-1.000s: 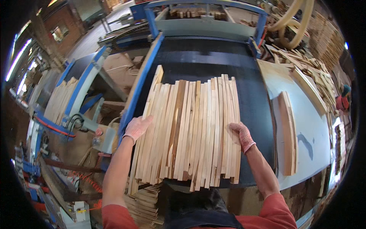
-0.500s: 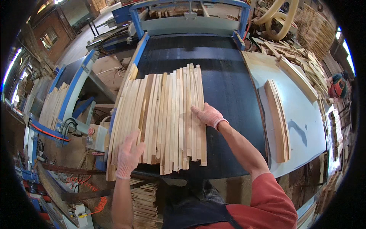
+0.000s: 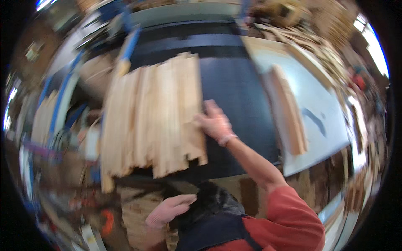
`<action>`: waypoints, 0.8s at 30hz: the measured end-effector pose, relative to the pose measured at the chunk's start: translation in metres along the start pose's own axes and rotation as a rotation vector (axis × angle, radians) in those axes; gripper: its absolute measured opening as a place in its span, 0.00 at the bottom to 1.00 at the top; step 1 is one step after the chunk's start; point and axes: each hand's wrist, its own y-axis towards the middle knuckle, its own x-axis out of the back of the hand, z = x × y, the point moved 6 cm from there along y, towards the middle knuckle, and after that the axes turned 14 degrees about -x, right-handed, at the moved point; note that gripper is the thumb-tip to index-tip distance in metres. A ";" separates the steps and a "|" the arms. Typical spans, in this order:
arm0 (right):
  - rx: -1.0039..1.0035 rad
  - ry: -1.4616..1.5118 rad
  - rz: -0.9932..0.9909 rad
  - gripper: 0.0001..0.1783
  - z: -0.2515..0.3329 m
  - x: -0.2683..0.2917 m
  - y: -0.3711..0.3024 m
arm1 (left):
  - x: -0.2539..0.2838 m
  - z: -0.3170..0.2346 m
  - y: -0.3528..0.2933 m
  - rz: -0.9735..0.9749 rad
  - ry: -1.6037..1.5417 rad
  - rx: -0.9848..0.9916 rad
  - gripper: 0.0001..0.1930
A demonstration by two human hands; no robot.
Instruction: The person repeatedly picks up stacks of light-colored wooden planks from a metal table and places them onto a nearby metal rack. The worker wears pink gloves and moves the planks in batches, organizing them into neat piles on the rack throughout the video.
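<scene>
A row of pale wooden strips [image 3: 155,113] lies side by side on a dark conveyor belt [image 3: 238,92], their near ends uneven. My right hand [image 3: 215,122], in a light knit glove, is at the right side of the row. Its thumb side meets the outermost strip, and its fingers are apart. My left hand [image 3: 169,210], gloved likewise, hangs nearer my body, beyond the belt's near edge. The left fingers stretch out to the right with nothing in them. Motion blurs the whole picture.
Right of the belt, a pale side table [image 3: 324,125] carries long wooden pieces [image 3: 289,111]. Loose offcuts [image 3: 301,48] heap up behind it. More strips [image 3: 134,209] are stacked low, near my left hand. A blue-framed conveyor [image 3: 63,100] stands at the left.
My left hand has left the strips and come back toward my body. My right hand is still at the row's right side, slightly lower along it. The view has shifted.
</scene>
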 end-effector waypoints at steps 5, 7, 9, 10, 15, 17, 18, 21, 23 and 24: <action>0.364 0.420 -0.151 0.39 0.040 -0.007 -0.118 | 0.067 0.153 -0.054 -0.453 0.603 -0.013 0.32; 0.401 0.595 0.112 0.42 0.036 -0.050 -0.176 | 0.077 0.214 -0.118 -0.793 0.539 0.186 0.34; 0.420 0.553 0.607 0.38 0.015 -0.123 -0.227 | 0.055 0.334 -0.195 -1.255 0.080 0.233 0.34; 0.339 0.268 0.729 0.36 0.009 -0.157 -0.253 | 0.020 0.402 -0.225 -1.498 -0.367 0.241 0.34; 0.207 -0.606 1.119 0.39 -0.136 -0.314 -0.343 | -0.187 0.602 -0.315 -1.835 -1.285 0.080 0.28; 0.189 -0.838 1.078 0.34 -0.203 -0.340 -0.333 | -0.233 0.626 -0.312 -1.916 -1.462 -0.042 0.20; 0.158 -0.934 1.064 0.32 -0.240 -0.350 -0.319 | -0.253 0.637 -0.327 -1.950 -1.532 -0.094 0.16; -0.079 -1.081 1.049 0.18 -0.276 -0.341 -0.328 | -0.299 0.667 -0.348 -2.079 -1.723 -0.246 0.10; -0.248 -1.094 1.066 0.09 -0.280 -0.338 -0.352 | -0.321 0.695 -0.350 -2.032 -1.793 -0.595 0.07; -0.309 -1.100 1.075 0.05 -0.285 -0.342 -0.358 | -0.327 0.705 -0.344 -1.986 -1.820 -0.770 0.06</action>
